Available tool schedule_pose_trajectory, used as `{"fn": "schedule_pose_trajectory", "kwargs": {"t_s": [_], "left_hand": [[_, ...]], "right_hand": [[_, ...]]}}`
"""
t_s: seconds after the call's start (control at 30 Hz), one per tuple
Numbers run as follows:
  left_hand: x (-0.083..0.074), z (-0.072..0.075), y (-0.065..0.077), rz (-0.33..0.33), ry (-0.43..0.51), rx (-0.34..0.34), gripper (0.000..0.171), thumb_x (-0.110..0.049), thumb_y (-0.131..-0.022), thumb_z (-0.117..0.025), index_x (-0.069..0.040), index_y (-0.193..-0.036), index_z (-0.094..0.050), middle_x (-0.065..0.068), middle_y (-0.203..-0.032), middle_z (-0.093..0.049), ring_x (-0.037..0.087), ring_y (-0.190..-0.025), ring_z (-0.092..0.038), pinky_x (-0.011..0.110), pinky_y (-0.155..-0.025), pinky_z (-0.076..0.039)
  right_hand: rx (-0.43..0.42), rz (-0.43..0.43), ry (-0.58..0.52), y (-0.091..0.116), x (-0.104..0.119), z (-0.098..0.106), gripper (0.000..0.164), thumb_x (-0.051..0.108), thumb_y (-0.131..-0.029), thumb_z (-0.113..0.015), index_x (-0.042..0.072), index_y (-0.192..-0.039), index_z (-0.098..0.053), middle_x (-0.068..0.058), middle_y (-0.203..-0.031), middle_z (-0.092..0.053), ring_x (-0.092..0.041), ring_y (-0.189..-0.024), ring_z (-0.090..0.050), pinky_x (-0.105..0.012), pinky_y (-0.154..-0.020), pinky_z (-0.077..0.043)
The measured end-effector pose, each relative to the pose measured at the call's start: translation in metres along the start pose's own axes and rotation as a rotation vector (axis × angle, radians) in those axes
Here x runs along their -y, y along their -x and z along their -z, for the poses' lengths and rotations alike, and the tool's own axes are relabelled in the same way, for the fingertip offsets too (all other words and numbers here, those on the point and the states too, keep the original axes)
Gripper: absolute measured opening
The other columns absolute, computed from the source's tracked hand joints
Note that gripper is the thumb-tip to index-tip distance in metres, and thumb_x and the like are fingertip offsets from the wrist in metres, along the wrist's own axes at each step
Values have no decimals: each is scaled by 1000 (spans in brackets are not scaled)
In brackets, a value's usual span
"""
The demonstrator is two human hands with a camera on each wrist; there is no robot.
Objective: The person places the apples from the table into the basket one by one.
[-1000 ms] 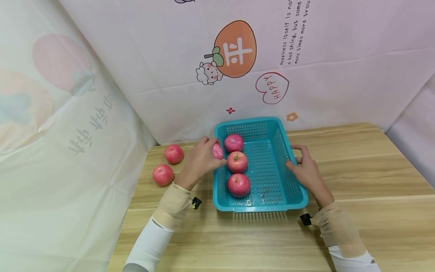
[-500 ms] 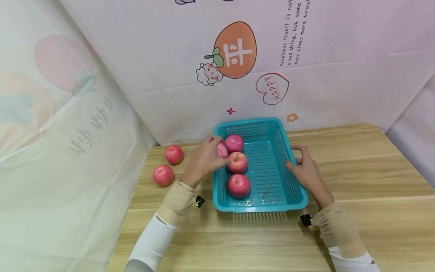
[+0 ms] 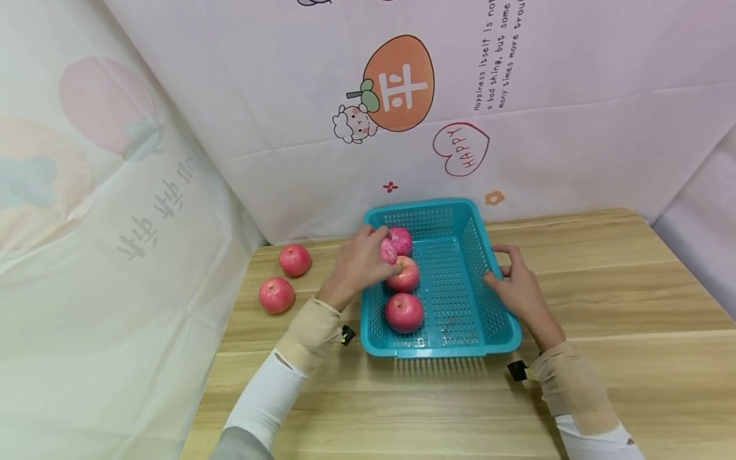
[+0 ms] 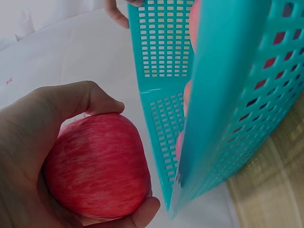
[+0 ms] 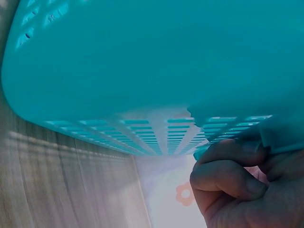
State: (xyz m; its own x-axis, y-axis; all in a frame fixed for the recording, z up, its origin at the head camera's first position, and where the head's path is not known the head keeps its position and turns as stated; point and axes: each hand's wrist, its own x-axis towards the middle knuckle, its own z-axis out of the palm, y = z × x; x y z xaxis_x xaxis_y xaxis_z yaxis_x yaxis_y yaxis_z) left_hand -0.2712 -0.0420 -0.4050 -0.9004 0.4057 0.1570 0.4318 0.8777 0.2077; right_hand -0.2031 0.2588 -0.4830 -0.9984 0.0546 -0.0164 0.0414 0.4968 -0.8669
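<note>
My left hand (image 3: 359, 265) holds a red apple (image 4: 99, 166) between curled fingers and thumb, over the left side of a turquoise plastic basket (image 3: 443, 352). Three apples sit in a column along that side inside: a front apple (image 3: 404, 313), a middle apple (image 3: 409, 276) partly covered by my thumb, and a back apple (image 3: 402, 239) overlapped by the held one. At the opposite side, my right hand (image 3: 520, 291) grips the basket's rim, thumb inside and fingers outside. The right wrist view shows its curled fingers (image 5: 228, 178) against the perforated wall.
Two more apples, a rear apple (image 3: 294, 260) and a nearer apple (image 3: 276, 296), lie left of the basket on the wooden table (image 3: 437, 415). A printed white cloth (image 3: 287, 179) hangs behind the table, and another cloth (image 3: 115, 319) borders its left.
My left hand has moved right with its apple, from the basket's left rim to over the apples inside. My right hand, the basket and the other apples have stayed put.
</note>
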Motion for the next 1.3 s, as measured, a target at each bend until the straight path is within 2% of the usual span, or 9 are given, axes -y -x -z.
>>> {"fn": "schedule_pose_trajectory", "kwargs": {"t_s": [0.2, 0.37, 0.5, 0.9, 1.3], "left_hand": [[-5, -2, -3, -28, -22, 12, 80, -55, -74, -72, -15, -139, -51, 7, -118, -57, 19, -91, -57, 37, -71, -57], [-7, -6, -6, -35, -16, 10, 75, -55, -73, -73, -19, -136, -53, 4, -110, -55, 17, -82, -54, 34, -63, -55], [-9, -8, -8, -22, -14, 18, 75, -55, -73, -72, -21, -136, -52, 4, -110, -54, 17, -81, -54, 34, -60, -54], [-19, -6, -16, -17, -37, 26, 74, -58, -72, -70, -22, -134, -52, 4, -119, -56, 18, -88, -57, 35, -64, -56], [-25, -8, -26, -25, 6, 29, 73, -56, -74, -70, -21, -136, -52, 3, -122, -55, 17, -93, -58, 32, -69, -56]], "right_hand": [[-1, 8, -2, -2, -2, 0, 62, 23, -99, -53, 13, -152, -22, -31, -109, -67, -31, -79, -72, -43, -61, -60], [-1, 8, 1, -2, -2, 0, 62, 21, -99, -53, 13, -152, -22, -31, -109, -67, -31, -80, -72, -43, -61, -60], [-1, 7, 2, -2, -2, 0, 62, 21, -99, -53, 12, -152, -22, -31, -109, -67, -31, -79, -72, -43, -60, -60], [8, -4, -15, -2, -4, 0, 62, 22, -99, -52, 15, -152, -21, -32, -111, -66, -33, -82, -72, -42, -61, -60], [8, -8, -17, -1, -3, 0, 62, 22, -100, -52, 16, -153, -21, -31, -112, -66, -33, -83, -72, -41, -61, -60]]}}
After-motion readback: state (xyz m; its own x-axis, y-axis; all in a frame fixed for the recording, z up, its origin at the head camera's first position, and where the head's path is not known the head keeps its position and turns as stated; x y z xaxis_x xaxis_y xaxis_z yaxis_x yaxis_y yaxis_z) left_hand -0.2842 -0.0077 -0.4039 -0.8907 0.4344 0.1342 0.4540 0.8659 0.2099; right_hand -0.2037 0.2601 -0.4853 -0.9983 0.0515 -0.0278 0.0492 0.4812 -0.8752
